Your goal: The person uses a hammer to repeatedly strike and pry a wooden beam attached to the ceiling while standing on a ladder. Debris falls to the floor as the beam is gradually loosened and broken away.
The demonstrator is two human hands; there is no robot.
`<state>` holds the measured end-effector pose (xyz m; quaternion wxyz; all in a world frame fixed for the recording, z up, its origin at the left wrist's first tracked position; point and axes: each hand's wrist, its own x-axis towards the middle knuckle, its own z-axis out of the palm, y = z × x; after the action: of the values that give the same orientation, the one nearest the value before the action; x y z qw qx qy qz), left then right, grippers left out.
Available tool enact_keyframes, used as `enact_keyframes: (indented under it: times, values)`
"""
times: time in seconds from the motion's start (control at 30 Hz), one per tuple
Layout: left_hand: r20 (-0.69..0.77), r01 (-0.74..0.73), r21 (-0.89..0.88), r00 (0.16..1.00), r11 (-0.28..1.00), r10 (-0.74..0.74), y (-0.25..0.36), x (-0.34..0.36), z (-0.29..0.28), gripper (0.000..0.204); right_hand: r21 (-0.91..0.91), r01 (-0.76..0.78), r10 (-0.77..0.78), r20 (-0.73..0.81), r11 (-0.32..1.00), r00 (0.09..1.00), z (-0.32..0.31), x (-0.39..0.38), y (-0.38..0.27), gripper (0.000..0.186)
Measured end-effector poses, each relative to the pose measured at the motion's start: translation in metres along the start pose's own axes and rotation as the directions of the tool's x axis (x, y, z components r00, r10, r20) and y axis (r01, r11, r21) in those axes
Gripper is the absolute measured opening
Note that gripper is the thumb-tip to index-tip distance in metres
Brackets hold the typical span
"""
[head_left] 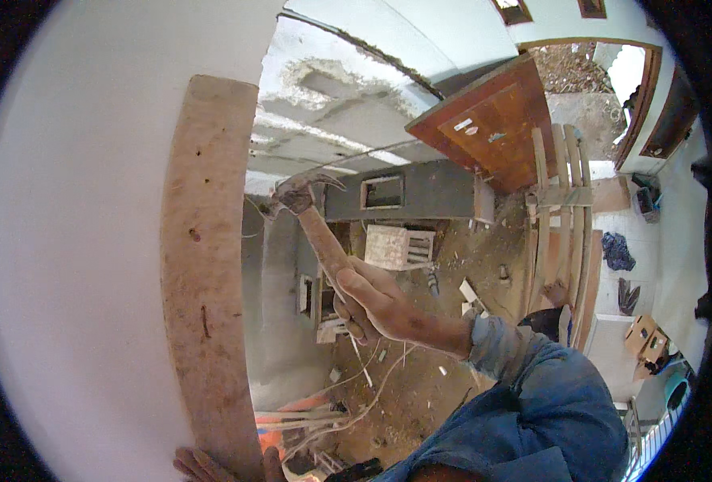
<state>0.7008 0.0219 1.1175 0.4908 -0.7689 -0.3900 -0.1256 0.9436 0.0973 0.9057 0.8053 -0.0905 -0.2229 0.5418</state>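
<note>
A claw hammer (320, 243) is raised in my right hand (372, 304), its fingers wrapped round the wooden handle. Its metal head is up and to the left, close to the right edge of a long wooden board (203, 257). The board lies upright along the edge of a white wall and shows several dark spots and a dark slit. At its lower end, my left hand (203, 466) grips it, fingers at the left edge and thumb at the right edge. The rest of that hand is cut off by the frame.
Far below lies a dirt floor (420, 377) with debris and a white wooden stool (388, 247). A brown door (492, 120) leans beyond it. Long wooden poles (565, 169) stand to the right, near cardboard boxes (646, 341). Hoses (376, 394) trail below my right arm.
</note>
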Motion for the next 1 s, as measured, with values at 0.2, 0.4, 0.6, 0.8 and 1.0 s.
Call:
enact_keyframes:
  times: [0.2,0.4,0.6,0.8,1.0]
  values:
    - [0.047,-0.145,0.037,0.988,0.989,0.144,0.020,0.051,0.007,0.110,-0.094,0.004,-0.002,0.015,0.996,1.000,0.003,0.000,-0.012,0.042]
    - [0.018,-0.110,0.128,0.994,0.986,0.108,0.033,0.062,0.008,0.098,0.239,0.297,-0.243,-0.231,0.925,0.942,0.002,0.021,-0.028,0.045]
    - [-0.069,-0.141,0.155,0.986,0.978,0.154,0.026,0.059,0.016,0.087,-0.034,0.143,-0.144,-0.021,0.989,0.989,-0.004,0.035,-0.033,0.044]
    - [-0.034,-0.143,0.284,0.987,0.948,0.159,0.010,0.052,0.023,0.081,0.245,0.177,-0.124,-0.219,0.953,0.968,-0.003,0.028,-0.033,0.045]
    - [-0.160,-0.279,0.227,0.935,0.933,0.318,0.004,0.059,0.028,0.083,0.076,0.043,-0.049,0.075,0.996,0.996,-0.008,0.026,-0.037,0.041]
